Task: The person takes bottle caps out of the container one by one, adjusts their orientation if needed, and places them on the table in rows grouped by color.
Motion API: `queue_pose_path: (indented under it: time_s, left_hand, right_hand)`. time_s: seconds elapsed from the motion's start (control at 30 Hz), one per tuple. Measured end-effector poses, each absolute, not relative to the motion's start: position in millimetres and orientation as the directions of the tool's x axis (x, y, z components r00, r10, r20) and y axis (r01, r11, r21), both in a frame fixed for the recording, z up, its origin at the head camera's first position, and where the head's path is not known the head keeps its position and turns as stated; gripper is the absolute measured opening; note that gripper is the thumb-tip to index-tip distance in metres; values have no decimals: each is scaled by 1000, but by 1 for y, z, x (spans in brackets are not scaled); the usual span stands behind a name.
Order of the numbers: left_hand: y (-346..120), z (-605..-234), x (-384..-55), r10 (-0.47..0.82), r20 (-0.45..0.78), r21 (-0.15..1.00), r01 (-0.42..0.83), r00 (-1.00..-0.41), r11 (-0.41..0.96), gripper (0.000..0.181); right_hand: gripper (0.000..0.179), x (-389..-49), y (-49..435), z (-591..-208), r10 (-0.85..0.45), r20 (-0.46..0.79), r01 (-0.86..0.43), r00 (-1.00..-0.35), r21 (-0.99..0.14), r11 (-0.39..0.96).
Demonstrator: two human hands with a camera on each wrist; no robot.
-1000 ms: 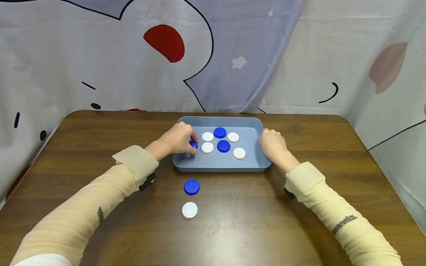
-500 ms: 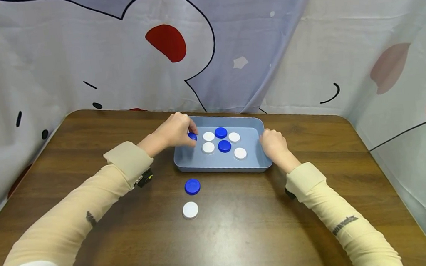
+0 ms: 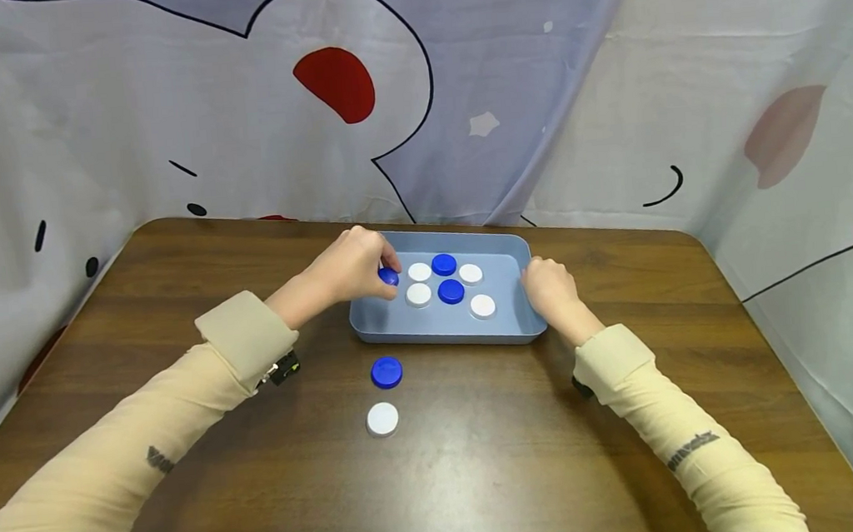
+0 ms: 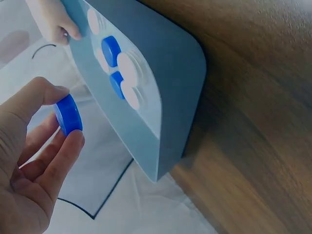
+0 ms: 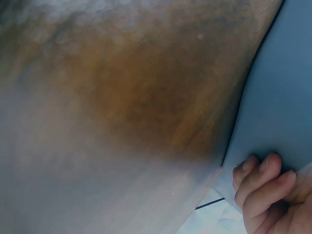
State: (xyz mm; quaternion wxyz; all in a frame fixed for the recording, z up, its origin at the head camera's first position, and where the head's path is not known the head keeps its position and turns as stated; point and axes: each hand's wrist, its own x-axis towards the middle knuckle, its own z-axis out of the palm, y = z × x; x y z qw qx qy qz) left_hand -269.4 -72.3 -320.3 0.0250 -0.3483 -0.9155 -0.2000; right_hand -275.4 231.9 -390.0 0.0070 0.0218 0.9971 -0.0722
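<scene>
At far left, the left sleeve (image 3: 109, 433) lies lower and farther left than a second ago; its dark lettering (image 3: 159, 460) is too blurred to read. The left hand (image 3: 351, 263) pinches a blue cap (image 3: 388, 276) between thumb and fingers over the left end of the blue-grey tray (image 3: 439, 332); hand and cap are now farther toward the tray's back edge. In front of the tray, a white cap (image 3: 383, 420) and another blue cap (image 3: 386, 373) lie on the table (image 3: 486, 445), unmoved. Inside the tray, four white caps (image 3: 419, 295) and two blue caps (image 3: 451, 291) keep their places. The right hand (image 3: 551, 291) stays with curled fingers gripping the tray's right end. On the right sleeve (image 3: 655, 398), dark print (image 3: 692, 450) is likewise unreadable.
</scene>
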Motion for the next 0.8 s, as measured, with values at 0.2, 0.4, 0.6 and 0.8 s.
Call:
queue_pose_path:
  time_s: [0.2,0.4,0.6,0.8]
  left_hand:
    - [-65,-316,-256,659,224,341,691,-718,637,21]
    - [-52,-314,-240,706,244,337,741,-665,581,19]
    - [-41,-314,-228,740,234,303,771,-630,560,20]
    - [-38,-317,-219,740,219,326,762,-636,559,25]
  right_hand:
    - [35,-274,233,-390,36,-15,38,-999,-143,989]
    - [34,-273,234,-389,41,-15,43,-999,-148,988]
    - [34,-274,235,-389,43,-14,45,-999,-147,988]
    - [34,-275,234,-390,42,-12,44,-999,-149,988]
